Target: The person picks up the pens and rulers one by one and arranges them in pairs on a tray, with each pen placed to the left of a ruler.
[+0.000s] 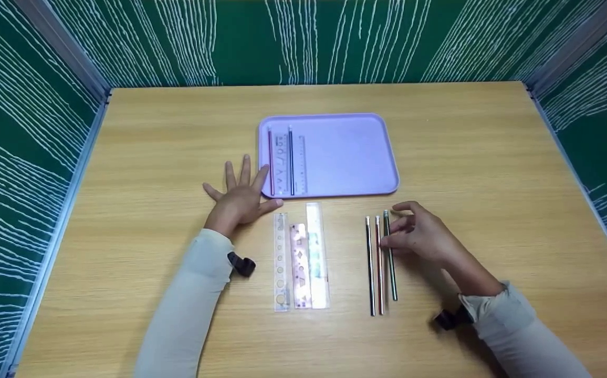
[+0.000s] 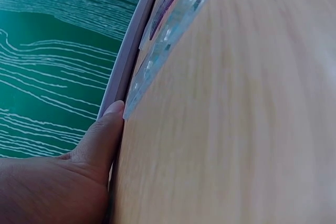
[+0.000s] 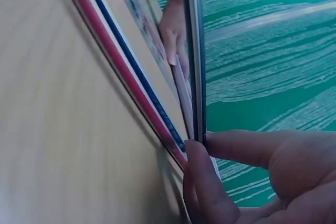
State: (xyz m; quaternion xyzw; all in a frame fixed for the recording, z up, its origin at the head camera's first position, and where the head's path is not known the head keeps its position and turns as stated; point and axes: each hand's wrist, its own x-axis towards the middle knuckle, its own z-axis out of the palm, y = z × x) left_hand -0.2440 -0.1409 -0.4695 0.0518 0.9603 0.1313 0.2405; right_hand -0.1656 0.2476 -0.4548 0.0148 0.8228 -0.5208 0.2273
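My left hand (image 1: 239,202) is spread with straight fingers at the lower left corner of the lilac tray (image 1: 345,157); its thumb touches the rim in the left wrist view. My right hand (image 1: 429,236) pinches a dark green pencil (image 1: 391,268) between thumb and fingers; in the right wrist view this pencil (image 3: 195,66) is raised off the table. Just left of it lie a reddish pencil (image 1: 379,273) and a dark pencil (image 1: 370,273). Between the hands lie a clear stencil ruler (image 1: 280,252), a pinkish ruler (image 1: 300,262) and a wider clear ruler (image 1: 317,257).
Inside the tray's left part, a red pencil (image 1: 271,157), a clear stencil ruler (image 1: 281,157), a dark pencil (image 1: 291,163) and another clear ruler (image 1: 303,163) stand side by side. Green panels (image 1: 246,42) with white lines border the wooden table (image 1: 177,115).
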